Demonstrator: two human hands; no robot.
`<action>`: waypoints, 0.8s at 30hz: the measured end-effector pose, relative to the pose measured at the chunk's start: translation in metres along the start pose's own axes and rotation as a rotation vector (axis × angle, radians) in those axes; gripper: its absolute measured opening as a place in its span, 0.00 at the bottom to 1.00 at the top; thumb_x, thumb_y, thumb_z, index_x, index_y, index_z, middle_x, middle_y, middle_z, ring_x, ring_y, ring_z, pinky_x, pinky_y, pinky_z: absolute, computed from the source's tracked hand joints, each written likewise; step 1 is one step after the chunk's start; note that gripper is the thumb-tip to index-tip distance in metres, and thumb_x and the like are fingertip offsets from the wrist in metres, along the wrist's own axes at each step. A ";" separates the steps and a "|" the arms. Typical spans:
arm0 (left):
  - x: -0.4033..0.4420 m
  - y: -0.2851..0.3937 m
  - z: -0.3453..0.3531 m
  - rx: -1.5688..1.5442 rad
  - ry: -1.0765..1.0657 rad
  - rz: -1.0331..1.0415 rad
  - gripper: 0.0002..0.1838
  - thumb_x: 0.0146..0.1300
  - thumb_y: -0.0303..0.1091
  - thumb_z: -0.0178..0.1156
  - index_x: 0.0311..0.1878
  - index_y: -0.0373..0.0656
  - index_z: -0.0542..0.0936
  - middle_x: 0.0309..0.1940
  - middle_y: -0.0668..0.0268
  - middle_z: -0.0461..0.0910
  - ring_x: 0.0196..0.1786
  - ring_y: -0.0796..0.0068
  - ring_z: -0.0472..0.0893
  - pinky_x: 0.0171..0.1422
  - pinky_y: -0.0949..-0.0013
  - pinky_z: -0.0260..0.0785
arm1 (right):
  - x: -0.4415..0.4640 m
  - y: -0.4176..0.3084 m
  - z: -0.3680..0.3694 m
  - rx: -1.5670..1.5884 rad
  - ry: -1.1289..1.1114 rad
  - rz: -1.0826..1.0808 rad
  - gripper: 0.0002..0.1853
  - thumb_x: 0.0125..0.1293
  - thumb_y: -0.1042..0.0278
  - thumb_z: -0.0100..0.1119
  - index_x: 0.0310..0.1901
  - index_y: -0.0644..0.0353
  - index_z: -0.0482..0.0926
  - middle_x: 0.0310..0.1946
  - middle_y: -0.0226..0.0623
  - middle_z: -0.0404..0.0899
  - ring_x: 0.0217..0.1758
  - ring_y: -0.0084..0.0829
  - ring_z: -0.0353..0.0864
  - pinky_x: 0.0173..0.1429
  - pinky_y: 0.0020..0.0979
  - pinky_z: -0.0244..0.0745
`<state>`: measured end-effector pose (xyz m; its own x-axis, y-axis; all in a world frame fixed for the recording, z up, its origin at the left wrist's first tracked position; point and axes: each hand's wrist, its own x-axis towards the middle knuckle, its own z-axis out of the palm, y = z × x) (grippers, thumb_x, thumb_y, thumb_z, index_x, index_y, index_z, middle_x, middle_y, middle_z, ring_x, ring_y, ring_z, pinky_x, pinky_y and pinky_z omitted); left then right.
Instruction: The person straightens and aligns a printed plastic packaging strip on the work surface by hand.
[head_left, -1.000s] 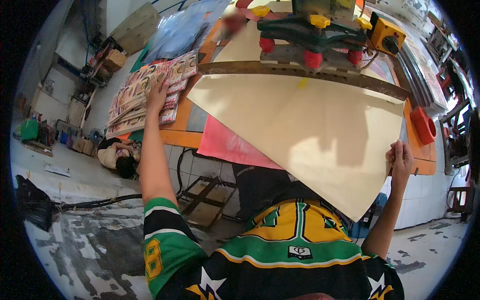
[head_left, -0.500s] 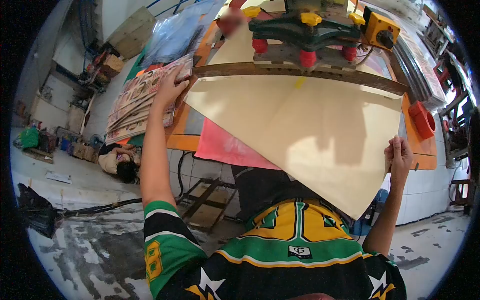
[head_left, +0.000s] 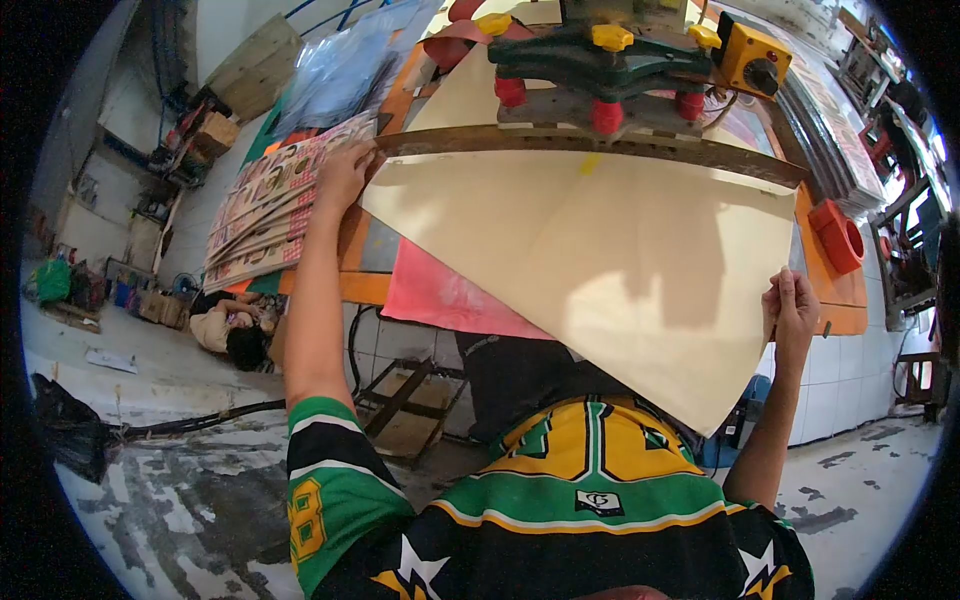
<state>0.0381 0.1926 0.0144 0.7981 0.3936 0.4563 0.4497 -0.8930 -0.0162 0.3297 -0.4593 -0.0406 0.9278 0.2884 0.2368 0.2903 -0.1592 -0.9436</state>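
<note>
A large cream sheet (head_left: 520, 220) hangs down in front of me, its upper edge along a long brown metal bar (head_left: 450, 139). My left hand (head_left: 343, 180) is at the left end of this bar, fingers curled against it; the fingertips are partly hidden. My right hand (head_left: 793, 308) is closed in a pinch on the sheet's right edge, thumb and fingers together. Left of my left hand lies a fanned stack of printed sheets (head_left: 262, 205). A pink sheet (head_left: 450, 297) shows beneath the cream one.
Above the bar stands a dark green clamp frame (head_left: 610, 68) with yellow knobs and red feet. A yellow switch box (head_left: 755, 60) is beside it. On the orange table edge (head_left: 835, 285) rests a red ring-shaped object (head_left: 836, 236). Another person (head_left: 235, 325) is low at the left.
My left hand has come off the printed stack and shifted right to the bar's end, its fingers more curled. My right hand keeps its pinch on the sheet. The view has shifted slightly.
</note>
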 end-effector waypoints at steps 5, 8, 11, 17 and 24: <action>-0.002 0.016 -0.011 -0.069 -0.024 -0.019 0.11 0.68 0.34 0.59 0.50 0.45 0.85 0.56 0.60 0.83 0.57 0.52 0.80 0.63 0.55 0.71 | 0.001 0.003 -0.003 0.023 -0.010 0.003 0.18 0.78 0.55 0.55 0.35 0.61 0.79 0.22 0.22 0.73 0.25 0.12 0.68 0.31 0.17 0.61; -0.005 0.013 -0.013 -0.057 0.003 -0.005 0.12 0.67 0.33 0.59 0.51 0.45 0.84 0.55 0.59 0.83 0.57 0.51 0.80 0.63 0.56 0.72 | 0.001 0.001 -0.003 0.030 -0.018 0.001 0.17 0.78 0.56 0.55 0.35 0.61 0.79 0.22 0.23 0.73 0.25 0.12 0.68 0.30 0.17 0.61; -0.012 0.010 -0.021 -0.141 -0.054 0.015 0.14 0.67 0.34 0.60 0.54 0.45 0.84 0.57 0.57 0.82 0.61 0.53 0.79 0.67 0.56 0.69 | 0.001 0.003 -0.004 0.035 -0.026 0.009 0.16 0.78 0.58 0.55 0.35 0.62 0.79 0.23 0.23 0.72 0.26 0.13 0.68 0.31 0.19 0.62; -0.025 0.009 -0.029 -0.133 -0.025 0.027 0.16 0.68 0.37 0.60 0.56 0.43 0.84 0.60 0.55 0.81 0.67 0.53 0.75 0.74 0.55 0.62 | -0.001 -0.002 -0.004 -0.021 0.006 0.049 0.14 0.75 0.62 0.57 0.36 0.64 0.81 0.25 0.27 0.77 0.30 0.17 0.75 0.34 0.23 0.69; -0.019 0.007 -0.028 -0.261 -0.070 -0.090 0.15 0.67 0.30 0.61 0.55 0.38 0.83 0.57 0.54 0.82 0.63 0.55 0.78 0.71 0.58 0.64 | -0.002 -0.003 -0.003 -0.027 0.014 0.023 0.17 0.76 0.59 0.56 0.33 0.64 0.81 0.22 0.28 0.77 0.27 0.16 0.74 0.32 0.23 0.68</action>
<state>0.0152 0.1732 0.0304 0.7895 0.4799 0.3825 0.4087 -0.8761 0.2555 0.3278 -0.4625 -0.0374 0.9374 0.2713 0.2182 0.2747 -0.1916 -0.9422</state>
